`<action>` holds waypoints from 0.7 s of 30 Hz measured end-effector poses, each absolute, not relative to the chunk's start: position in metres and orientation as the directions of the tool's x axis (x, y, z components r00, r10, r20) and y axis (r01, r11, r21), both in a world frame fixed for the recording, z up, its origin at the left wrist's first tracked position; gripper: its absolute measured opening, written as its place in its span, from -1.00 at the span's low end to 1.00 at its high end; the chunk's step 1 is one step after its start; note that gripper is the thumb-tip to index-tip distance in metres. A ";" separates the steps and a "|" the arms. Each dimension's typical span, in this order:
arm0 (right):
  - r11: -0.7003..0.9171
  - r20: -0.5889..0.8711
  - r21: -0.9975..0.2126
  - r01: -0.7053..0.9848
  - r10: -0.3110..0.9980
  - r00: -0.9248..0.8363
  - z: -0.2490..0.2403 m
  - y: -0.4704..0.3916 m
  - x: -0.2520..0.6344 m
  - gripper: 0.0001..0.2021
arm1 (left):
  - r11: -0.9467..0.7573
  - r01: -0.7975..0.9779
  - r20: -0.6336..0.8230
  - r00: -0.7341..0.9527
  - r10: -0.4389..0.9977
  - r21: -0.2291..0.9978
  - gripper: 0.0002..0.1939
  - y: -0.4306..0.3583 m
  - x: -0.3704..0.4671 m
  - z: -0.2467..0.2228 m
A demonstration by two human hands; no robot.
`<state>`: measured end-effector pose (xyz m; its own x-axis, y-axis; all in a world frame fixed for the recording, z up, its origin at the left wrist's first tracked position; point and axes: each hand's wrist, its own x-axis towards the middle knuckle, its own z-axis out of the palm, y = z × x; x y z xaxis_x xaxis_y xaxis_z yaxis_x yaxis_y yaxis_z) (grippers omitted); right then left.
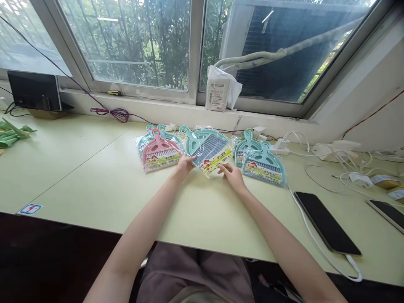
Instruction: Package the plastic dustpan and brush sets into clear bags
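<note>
A teal dustpan and brush set [206,147] in clear wrap, with a yellow-green label, is tilted between my hands. My left hand [185,165] grips its lower left edge. At its lower right edge, my right hand [231,174] pinches the wrap beside the label. Just left lies a pink wrapped set [160,152], overlapping teal ones behind it. On the right, a teal wrapped set [265,166] overlaps another teal set [248,145].
A black phone [328,221] on a white cable lies at the right, near white cords and plugs [334,151]. A dark screen [34,90] stands far left. Coiled wire [118,114] hangs by the sill, where a wrapped box [217,93] stands.
</note>
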<state>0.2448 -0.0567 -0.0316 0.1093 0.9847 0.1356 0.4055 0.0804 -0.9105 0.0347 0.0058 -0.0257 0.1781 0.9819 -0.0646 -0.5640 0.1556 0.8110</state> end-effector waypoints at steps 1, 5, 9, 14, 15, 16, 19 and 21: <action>0.081 0.125 -0.941 0.327 0.986 0.113 -0.032 -0.055 0.245 -0.58 | 0.163 -0.560 -0.074 0.178 0.981 0.813 -0.42 0.006 0.035 -0.026; 0.041 0.070 -0.981 0.188 0.986 0.153 -0.032 -0.053 0.247 -0.64 | 0.168 -0.557 -0.071 0.191 0.979 0.813 -0.37 0.004 0.036 -0.025; -0.032 0.013 -0.943 0.332 0.991 0.132 -0.029 -0.050 0.258 -0.75 | 0.092 -0.588 0.005 0.161 0.987 0.804 -0.37 0.003 0.034 -0.022; -0.128 -0.070 -0.703 0.700 0.991 0.111 -0.022 -0.052 0.271 -0.78 | 0.003 -0.588 0.066 0.097 0.993 0.809 -0.38 0.004 0.028 -0.016; -0.138 -0.056 -0.640 0.756 0.989 0.133 -0.021 -0.054 0.271 -0.75 | -0.002 -0.582 0.065 0.086 0.994 0.813 -0.38 0.004 0.027 -0.016; -0.139 -0.023 -0.592 0.794 0.988 0.155 -0.019 -0.056 0.270 -0.71 | -0.005 -0.576 0.063 0.080 0.995 0.818 -0.37 0.003 0.027 -0.015; -0.006 0.155 -0.638 0.770 0.978 0.136 -0.016 -0.061 0.261 -0.66 | -0.014 -0.552 0.079 0.094 0.992 0.833 -0.33 0.000 0.030 -0.016; 0.139 0.250 -0.791 0.595 0.962 0.107 -0.015 -0.064 0.251 -0.67 | -0.011 -0.525 0.096 0.135 0.986 0.851 -0.29 -0.003 0.034 -0.018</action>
